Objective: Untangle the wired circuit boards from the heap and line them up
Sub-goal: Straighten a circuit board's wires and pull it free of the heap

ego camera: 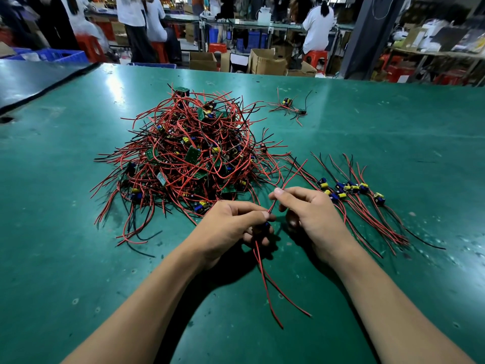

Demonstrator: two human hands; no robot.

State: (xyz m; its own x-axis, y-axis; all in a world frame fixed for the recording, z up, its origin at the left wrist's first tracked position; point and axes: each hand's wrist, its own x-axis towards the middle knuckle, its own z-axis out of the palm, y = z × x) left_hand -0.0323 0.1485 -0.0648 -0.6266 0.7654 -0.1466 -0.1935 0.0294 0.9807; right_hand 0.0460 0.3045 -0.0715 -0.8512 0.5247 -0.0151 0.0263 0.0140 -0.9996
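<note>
- Forearms come in from the 6 o'clock edge over the green table [78, 232], both bare.
- Left hand [231, 227] is curled closed around one small circuit board [266, 225], of which only a blue part shows between thumb and fingers; its red wires [265, 279] trail down toward 6 o'clock and lie loose on the table.
- Right hand [312, 214], just beside the left at its 3 o'clock, pinches a red and black wire pair [284, 183] between thumb and forefinger; these wires rise toward 12 o'clock.
- Lined-up boards [346, 190] lie at 2 o'clock from the hands, side by side in a row, yellow and blue parts up, wires fanned toward 4 o'clock.
- Heap [194, 153] of tangled boards and red and black wires sits at 11 o'clock from the hands, near the table's middle, its nearest strands almost touching the left hand.
- Small separate tangle [288, 107] rests farther off at 1 o'clock, well apart from the heap.
- Beyond the far table edge at 12 o'clock stand cardboard boxes [267, 61] and red stools [315, 57], with people at benches.
</note>
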